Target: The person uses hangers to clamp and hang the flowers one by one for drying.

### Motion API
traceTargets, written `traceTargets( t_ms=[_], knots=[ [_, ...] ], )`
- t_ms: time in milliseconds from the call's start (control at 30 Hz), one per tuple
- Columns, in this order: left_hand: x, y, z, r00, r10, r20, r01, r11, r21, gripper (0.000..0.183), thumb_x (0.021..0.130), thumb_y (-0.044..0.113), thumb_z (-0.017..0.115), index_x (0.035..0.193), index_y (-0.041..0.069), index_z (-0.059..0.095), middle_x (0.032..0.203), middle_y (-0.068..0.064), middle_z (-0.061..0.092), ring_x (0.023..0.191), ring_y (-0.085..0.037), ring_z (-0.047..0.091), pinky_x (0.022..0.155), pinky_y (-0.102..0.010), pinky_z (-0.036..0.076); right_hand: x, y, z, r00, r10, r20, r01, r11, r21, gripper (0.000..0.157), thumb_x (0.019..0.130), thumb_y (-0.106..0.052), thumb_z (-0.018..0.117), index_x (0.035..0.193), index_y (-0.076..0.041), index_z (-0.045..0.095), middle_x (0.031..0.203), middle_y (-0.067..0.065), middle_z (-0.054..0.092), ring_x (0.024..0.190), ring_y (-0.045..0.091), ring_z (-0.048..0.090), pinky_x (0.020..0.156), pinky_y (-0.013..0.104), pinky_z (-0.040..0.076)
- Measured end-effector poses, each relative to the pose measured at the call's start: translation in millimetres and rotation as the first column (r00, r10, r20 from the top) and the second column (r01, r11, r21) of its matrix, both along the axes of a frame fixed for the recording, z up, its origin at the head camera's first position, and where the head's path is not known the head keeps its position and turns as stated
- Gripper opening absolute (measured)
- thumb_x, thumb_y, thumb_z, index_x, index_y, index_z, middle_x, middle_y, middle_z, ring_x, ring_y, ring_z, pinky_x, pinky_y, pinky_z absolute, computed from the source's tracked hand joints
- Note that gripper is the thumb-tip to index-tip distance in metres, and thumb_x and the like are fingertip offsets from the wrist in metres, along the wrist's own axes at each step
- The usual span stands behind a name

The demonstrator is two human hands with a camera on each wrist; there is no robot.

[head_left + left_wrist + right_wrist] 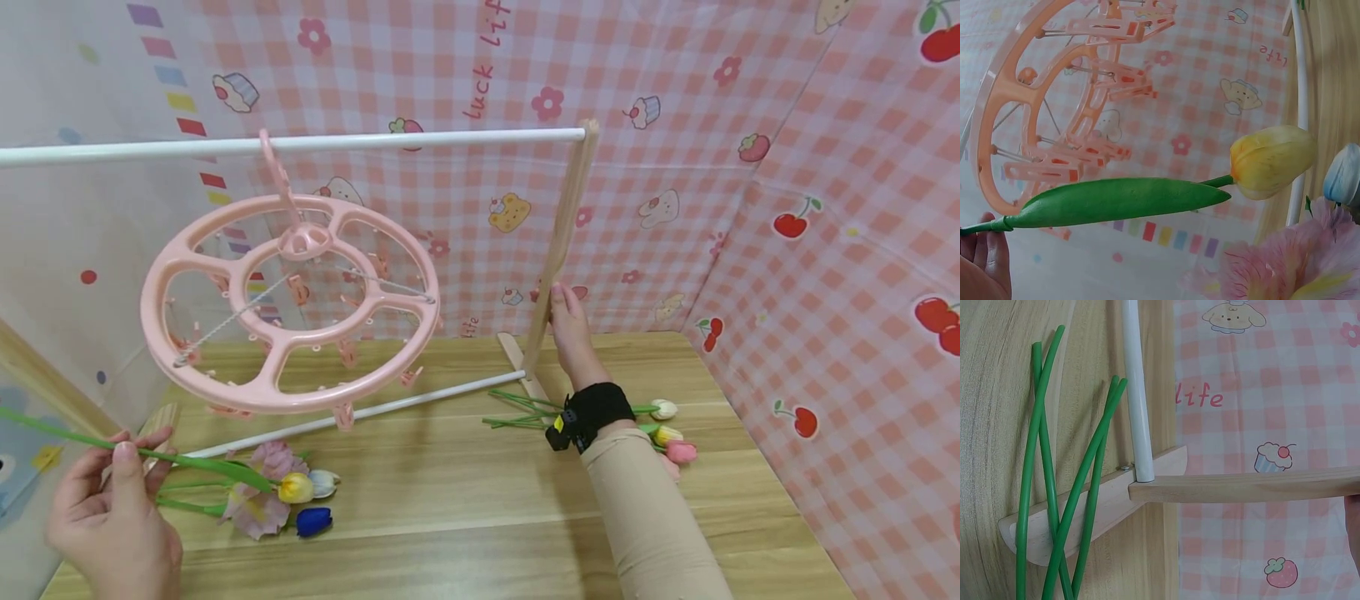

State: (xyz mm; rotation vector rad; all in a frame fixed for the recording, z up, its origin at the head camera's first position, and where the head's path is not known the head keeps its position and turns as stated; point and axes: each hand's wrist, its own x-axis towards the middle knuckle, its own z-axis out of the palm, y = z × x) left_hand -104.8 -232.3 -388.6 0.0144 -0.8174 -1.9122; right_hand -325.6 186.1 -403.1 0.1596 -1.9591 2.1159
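Pinching hand: left hand (116, 517), thumb and fingers narrow on the green stem of a yellow-headed artificial tulip (1129, 201).
Tulip axis: roughly sideways, bloom rightward of that hand, stem running out leftward.
Round pink plastic peg hanger (281, 354): above and right of the left hand, the nearer hand; contact with tulip not determinable.
Pale wooden upright post (561, 242): right hand (577, 337) grips its lower half.
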Motion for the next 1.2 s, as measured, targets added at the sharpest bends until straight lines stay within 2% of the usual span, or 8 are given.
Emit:
traceTargets(
  t_ms=[267,533,633,733,867,1067,1133,1200],
  knots=[
    [1.3,7,0.1,0.998,0.061,-0.019,-0.062,0.995,-0.081,0.030,0.070,-0.016,0.062,0.089,-0.032,0.044,0.074,-0.029,0.058,0.063,-0.031,0.061,0.049,-0.027,0.052,9.7,-3,10.4,1.000,0.027,-0.001,-0.027,1.000,0.000,0.044,0.094,-0.031,0.031,0.124,-0.001,0.041,0.115,0.030,0.047,0.113,0.029,0.042,0.101,0.039,0.030],
    [0.7,7,2.1,0.999,0.040,-0.017,-0.041,0.997,-0.067,0.032,0.070,-0.015,0.062,0.090,-0.032,0.044,0.073,-0.028,0.058,0.061,-0.031,0.061,0.053,-0.029,0.053,2.4,-1,-0.3,1.000,-0.031,-0.004,0.031,0.998,0.056,0.050,0.089,-0.042,0.035,0.123,-0.006,0.046,0.115,0.021,0.052,0.109,0.023,0.046,0.097,0.037,0.035],
    [-0.2,7,3.1,0.999,0.038,-0.021,-0.039,0.997,-0.066,0.032,0.070,-0.015,0.062,0.090,-0.033,0.043,0.073,-0.028,0.057,0.060,-0.031,0.061,0.054,-0.029,0.053,5.2,-4,1.1,0.998,-0.069,0.011,0.068,0.996,0.049,0.051,0.090,-0.043,0.036,0.128,-0.011,0.041,0.123,0.013,0.047,0.114,0.024,0.043,0.099,0.039,0.033],
    [-1.9,8,2.4,0.999,0.023,-0.024,-0.025,0.997,-0.070,0.031,0.071,-0.016,0.061,0.090,-0.033,0.043,0.073,-0.027,0.058,0.060,-0.031,0.061,0.054,-0.030,0.053,13.7,-10,3.3,0.989,-0.144,-0.030,0.144,0.990,0.004,0.047,0.091,-0.037,0.040,0.130,-0.011,0.036,0.125,0.008,0.041,0.115,0.022,0.039,0.098,0.037,0.032],
    [-3.9,11,1.2,1.000,-0.010,-0.030,0.009,0.999,-0.053,0.030,0.072,-0.017,0.059,0.091,-0.032,0.043,0.075,-0.027,0.057,0.061,-0.031,0.061,0.052,-0.029,0.053,34.7,-27,8.0,0.960,-0.231,-0.157,0.224,0.973,-0.056,0.039,0.090,-0.018,0.049,0.122,0.000,0.034,0.119,0.014,0.036,0.109,0.023,0.036,0.089,0.034,0.036],
    [-5.6,15,0.4,0.998,-0.022,-0.064,0.019,0.999,-0.049,0.028,0.072,-0.019,0.057,0.092,-0.033,0.042,0.077,-0.028,0.058,0.060,-0.032,0.061,0.050,-0.028,0.052,67.7,-52,17.8,0.864,-0.357,-0.356,0.394,0.919,0.035,0.042,0.079,0.001,0.058,0.112,0.008,0.033,0.119,0.022,0.029,0.108,0.028,0.028,0.082,0.030,0.028],
    [-5.7,16,0.9,0.998,-0.019,-0.065,0.015,0.999,-0.049,0.027,0.072,-0.020,0.057,0.092,-0.033,0.043,0.077,-0.029,0.058,0.059,-0.032,0.061,0.050,-0.028,0.052,74.5,-58,19.7,0.841,-0.345,-0.417,0.407,0.911,0.068,0.042,0.076,0.004,0.057,0.110,0.009,0.033,0.117,0.022,0.029,0.106,0.030,0.029,0.082,0.033,0.028],
    [-5.6,17,0.9,0.998,-0.018,-0.065,0.014,0.998,-0.054,0.027,0.072,-0.020,0.056,0.091,-0.033,0.043,0.079,-0.029,0.058,0.059,-0.032,0.061,0.050,-0.028,0.052,81.1,-65,20.3,0.838,-0.296,-0.458,0.371,0.925,0.082,0.041,0.074,0.007,0.056,0.108,0.010,0.033,0.112,0.023,0.029,0.102,0.031,0.029,0.080,0.038,0.028]
  ],
)
